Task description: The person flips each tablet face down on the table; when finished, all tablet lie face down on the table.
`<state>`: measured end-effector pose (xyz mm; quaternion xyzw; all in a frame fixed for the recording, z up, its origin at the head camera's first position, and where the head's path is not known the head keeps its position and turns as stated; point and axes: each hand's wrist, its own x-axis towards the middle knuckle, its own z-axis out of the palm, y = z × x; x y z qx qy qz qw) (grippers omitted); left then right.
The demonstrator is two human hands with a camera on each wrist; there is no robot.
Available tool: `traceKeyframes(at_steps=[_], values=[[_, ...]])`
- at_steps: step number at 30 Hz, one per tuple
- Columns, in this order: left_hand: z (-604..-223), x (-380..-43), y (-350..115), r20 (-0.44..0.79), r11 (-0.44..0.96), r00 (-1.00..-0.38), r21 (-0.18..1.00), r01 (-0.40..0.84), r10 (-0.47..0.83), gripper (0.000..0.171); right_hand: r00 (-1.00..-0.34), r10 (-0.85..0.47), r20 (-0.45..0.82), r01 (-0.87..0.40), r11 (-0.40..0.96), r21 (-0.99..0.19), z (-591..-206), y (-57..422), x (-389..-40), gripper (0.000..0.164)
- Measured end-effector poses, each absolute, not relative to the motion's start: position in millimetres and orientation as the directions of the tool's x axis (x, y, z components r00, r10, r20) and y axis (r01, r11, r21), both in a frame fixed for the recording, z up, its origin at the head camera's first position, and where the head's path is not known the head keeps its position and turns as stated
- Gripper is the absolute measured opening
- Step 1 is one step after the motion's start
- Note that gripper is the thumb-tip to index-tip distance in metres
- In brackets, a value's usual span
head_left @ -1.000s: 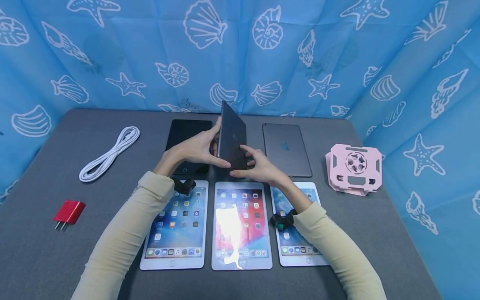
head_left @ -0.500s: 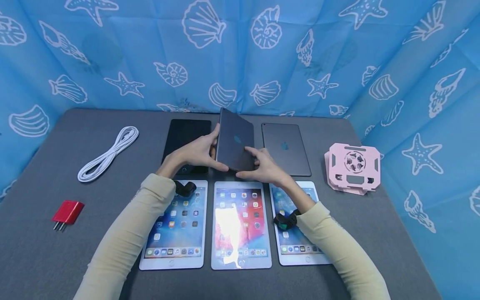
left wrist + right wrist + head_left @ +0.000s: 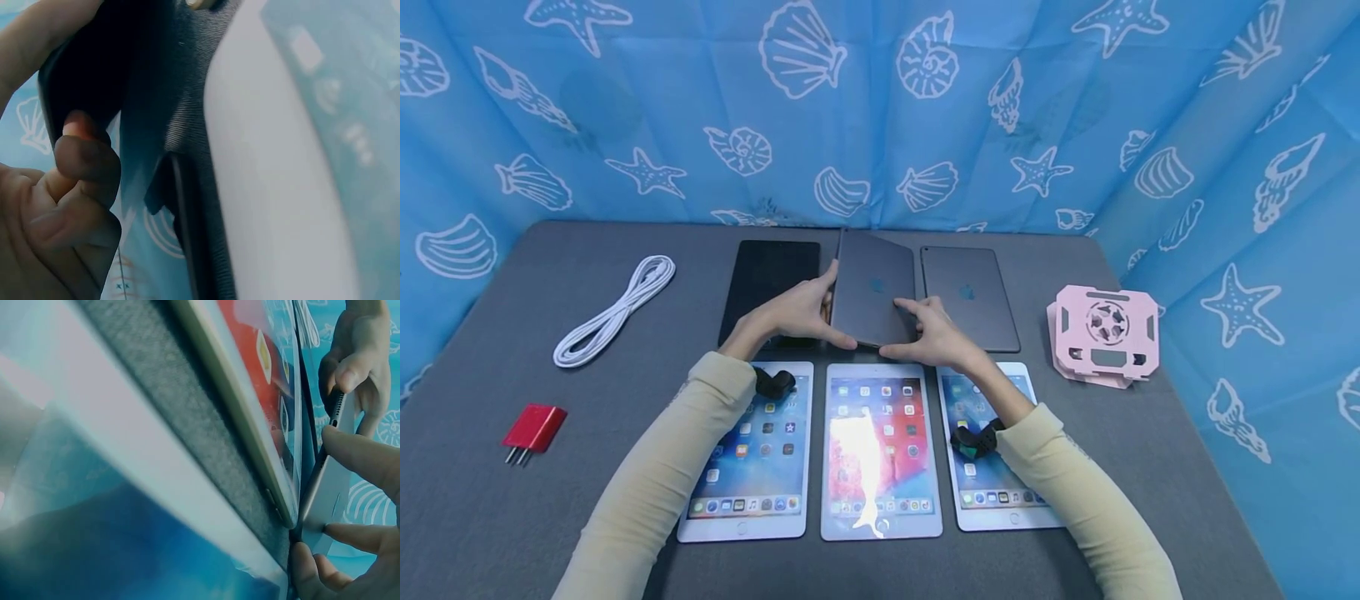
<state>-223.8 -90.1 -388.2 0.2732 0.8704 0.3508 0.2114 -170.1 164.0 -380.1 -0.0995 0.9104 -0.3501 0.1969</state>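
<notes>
A dark grey tablet with a logo on its back is tilted in the middle of the back row, its left edge raised and its right side low. My left hand grips that raised edge, thumb at the near corner and fingers underneath, as the left wrist view shows. At the near right corner my right hand holds the tablet between thumb and fingers, a fingertip against its back. Left of it a black tablet lies screen up, partly behind my left hand. To the right, another grey tablet lies back up.
Three white tablets, left, middle and right, lie lit in the front row under my forearms. On the left are a coiled white cable and a red plug adapter. A pink stand is at the right.
The held tablet has gone from nearly upright to a lower slant, its right side turning down toward the table. My right hand has moved slightly right with it.
</notes>
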Motion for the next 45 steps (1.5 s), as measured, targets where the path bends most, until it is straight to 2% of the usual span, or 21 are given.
traceKeyframes(at_steps=[10, 20, 37, 45], values=[[-391.8, -220.7, -88.2, -0.219, 0.649, -0.762, 0.689, 0.321, 0.609, 0.138, -0.916, -0.307, -0.259, -0.106, 0.807, -0.581, -379.3, 160.6, -170.2, 0.089], [-394.5, -219.8, -86.5, -0.224, 0.664, -0.771, 0.677, 0.317, 0.596, 0.137, -0.918, -0.300, -0.258, -0.111, 0.820, -0.561, -381.3, 159.8, -171.0, 0.090], [-392.6, -218.9, -78.4, -0.291, 0.756, -0.792, 0.583, 0.298, 0.537, 0.138, -0.915, -0.335, -0.224, -0.161, 0.814, -0.559, -383.6, 161.3, -176.3, 0.087], [-390.5, -219.2, -76.9, -0.323, 0.766, -0.785, 0.580, 0.279, 0.530, 0.135, -0.924, -0.282, -0.259, -0.100, 0.831, -0.548, -383.7, 161.4, -179.1, 0.092]])
